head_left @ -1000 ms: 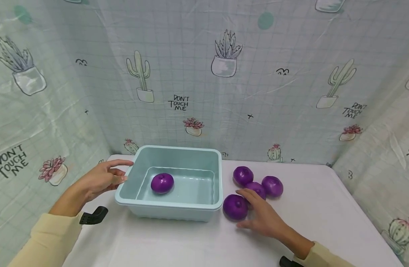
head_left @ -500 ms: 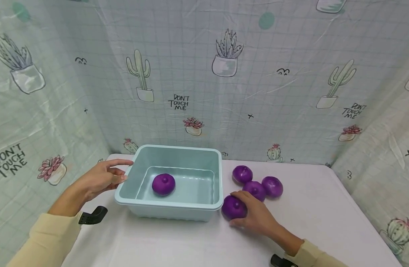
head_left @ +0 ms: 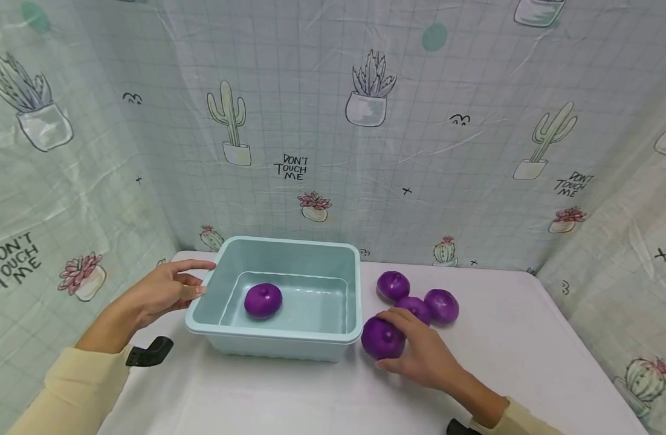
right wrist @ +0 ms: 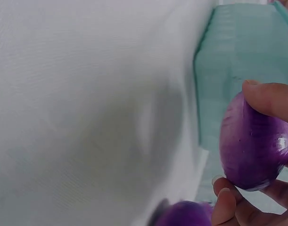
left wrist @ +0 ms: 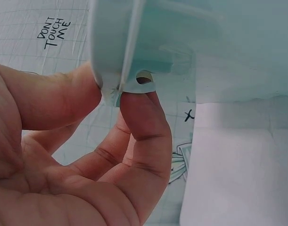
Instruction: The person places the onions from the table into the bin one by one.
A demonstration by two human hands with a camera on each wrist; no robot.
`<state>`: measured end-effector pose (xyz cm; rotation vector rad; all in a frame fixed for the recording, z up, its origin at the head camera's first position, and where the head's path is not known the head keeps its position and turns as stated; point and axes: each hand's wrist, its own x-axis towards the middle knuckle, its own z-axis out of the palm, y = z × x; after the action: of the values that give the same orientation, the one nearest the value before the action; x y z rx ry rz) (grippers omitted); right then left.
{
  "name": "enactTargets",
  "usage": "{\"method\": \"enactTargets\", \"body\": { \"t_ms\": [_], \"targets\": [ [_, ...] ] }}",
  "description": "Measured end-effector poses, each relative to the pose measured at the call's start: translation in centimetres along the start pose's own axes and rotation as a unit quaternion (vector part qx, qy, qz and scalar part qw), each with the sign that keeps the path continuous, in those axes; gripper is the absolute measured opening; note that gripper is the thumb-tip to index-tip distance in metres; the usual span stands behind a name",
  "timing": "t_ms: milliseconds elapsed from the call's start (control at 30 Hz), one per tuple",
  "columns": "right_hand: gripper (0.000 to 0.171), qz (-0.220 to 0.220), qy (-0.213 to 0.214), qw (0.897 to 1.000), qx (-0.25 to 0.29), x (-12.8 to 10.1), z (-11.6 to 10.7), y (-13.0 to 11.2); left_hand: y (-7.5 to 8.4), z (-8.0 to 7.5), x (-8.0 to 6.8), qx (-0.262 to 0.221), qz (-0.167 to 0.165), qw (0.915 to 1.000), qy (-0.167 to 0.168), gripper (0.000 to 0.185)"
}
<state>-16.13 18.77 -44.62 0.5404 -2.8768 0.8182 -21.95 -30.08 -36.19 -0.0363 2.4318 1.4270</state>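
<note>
Just right of the basin (head_left: 273,347), the right hand (head_left: 420,353) has its fingers curved around a purple onion (head_left: 382,339). The left hand (head_left: 161,290) pinches the basin's left rim. Inside lies a second onion (head_left: 263,301); three more onions (head_left: 442,306) are grouped to its right.

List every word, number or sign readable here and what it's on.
"DON'T TOUCH ME": the backdrop sheet, left, centre and right in the head view.
"X": crosses on the same sheet.
None legible on the tub or purple onions; any marks on the black wrist piece are too small to read.
</note>
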Motion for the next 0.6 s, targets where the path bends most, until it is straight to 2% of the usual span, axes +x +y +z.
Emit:
{"method": "enactTargets", "body": {
  "t_ms": [133, 300, 500, 600],
  "targets": [
    [0.086, -0.006, 0.011, 1.0, 0.002, -0.4, -1.2, -0.9, 0.0, -0.1, -0.1, 0.009, 0.001, 1.0, 0.002, 0.066],
    [0.084, 0.001, 0.001, 1.0, 0.03, -0.8, -2.5, -2.4, -0.1, -0.5, -0.4, 0.017, -0.005, 0.9998, 0.0, 0.067],
    [0.085, -0.03, 0.006, 0.998, 0.058, -1.2, -4.4, -3.9, -0.3, -0.6, -0.2, 0.006, 0.004, 0.9999, -0.007, 0.068],
    [0.086, -0.045, 0.009, 0.998, 0.05, -1.4, -5.3, -4.4, -0.3, -0.3, 0.1, 0.009, 0.008, 0.9999, -0.008, 0.067]
  ]
}}
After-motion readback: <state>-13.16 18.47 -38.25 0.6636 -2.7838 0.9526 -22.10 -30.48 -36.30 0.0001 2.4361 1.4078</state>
